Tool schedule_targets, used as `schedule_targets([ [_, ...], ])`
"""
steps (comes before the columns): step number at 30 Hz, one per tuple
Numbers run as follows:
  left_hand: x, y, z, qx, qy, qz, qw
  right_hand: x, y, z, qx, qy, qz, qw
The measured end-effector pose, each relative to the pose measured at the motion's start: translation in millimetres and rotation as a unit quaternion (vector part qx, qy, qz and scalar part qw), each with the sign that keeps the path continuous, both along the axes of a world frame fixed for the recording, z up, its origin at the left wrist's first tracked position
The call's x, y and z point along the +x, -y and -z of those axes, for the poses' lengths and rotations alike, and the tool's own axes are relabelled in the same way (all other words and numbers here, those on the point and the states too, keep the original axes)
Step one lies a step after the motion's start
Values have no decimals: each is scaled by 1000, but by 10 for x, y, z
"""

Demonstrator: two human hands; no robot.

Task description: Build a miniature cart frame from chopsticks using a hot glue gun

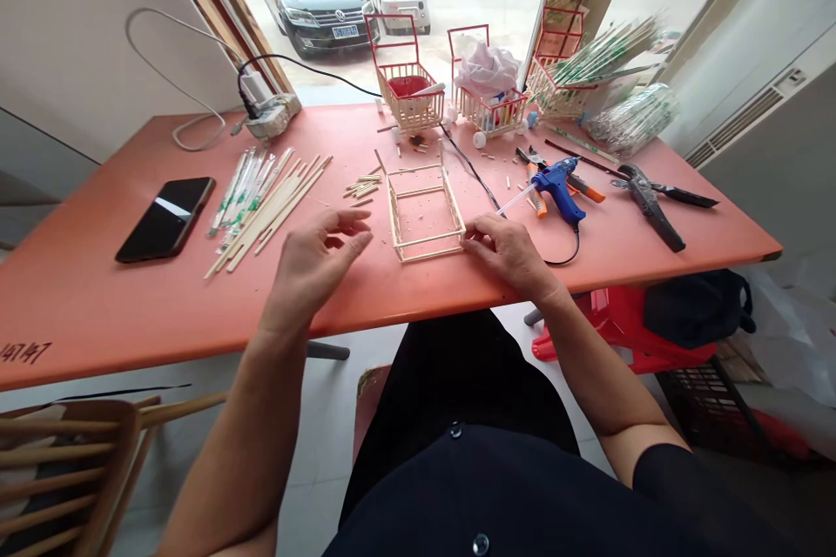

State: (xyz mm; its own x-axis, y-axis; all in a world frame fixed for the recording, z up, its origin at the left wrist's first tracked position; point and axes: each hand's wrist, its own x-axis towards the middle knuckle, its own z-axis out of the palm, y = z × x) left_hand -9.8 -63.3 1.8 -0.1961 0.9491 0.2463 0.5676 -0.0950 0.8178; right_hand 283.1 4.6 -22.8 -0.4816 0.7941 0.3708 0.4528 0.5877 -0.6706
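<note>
A small open frame of thin wooden sticks [423, 211] stands on the orange table [97, 296] in front of me. My right hand [506, 251] rests on the table at the frame's near right corner, fingers curled and pinched against its bottom stick. My left hand [317, 259] hovers just left of the frame, fingers loosely bent and apart, holding nothing I can see. A few short cut sticks [362, 187] lie beyond my left hand.
A pile of long chopsticks [265, 200] and a black phone [166, 218] lie to the left. A blue glue gun [558, 189], orange-handled pliers [562, 178] and black cutters [650, 204] lie to the right. Three finished stick carts [408, 96] stand at the back.
</note>
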Motion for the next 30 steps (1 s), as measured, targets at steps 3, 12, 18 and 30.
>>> schedule_targets([
  [3, -141, -249, -40, 20, 6, -26, 999, 7, -35, -41, -4, 8, -2, 1000],
  [12, -159, -916, 43, -131, 306, 50, 942, 55, -32, -103, -11, 33, -9, 999],
  [18, -170, -999, 83, -154, 373, 69, 913, 115, -83, -160, -26, 57, -22, 998],
  [30, -307, -1063, 95, -58, 188, 84, 977, 117, -202, -184, -41, 77, 1, 996],
])
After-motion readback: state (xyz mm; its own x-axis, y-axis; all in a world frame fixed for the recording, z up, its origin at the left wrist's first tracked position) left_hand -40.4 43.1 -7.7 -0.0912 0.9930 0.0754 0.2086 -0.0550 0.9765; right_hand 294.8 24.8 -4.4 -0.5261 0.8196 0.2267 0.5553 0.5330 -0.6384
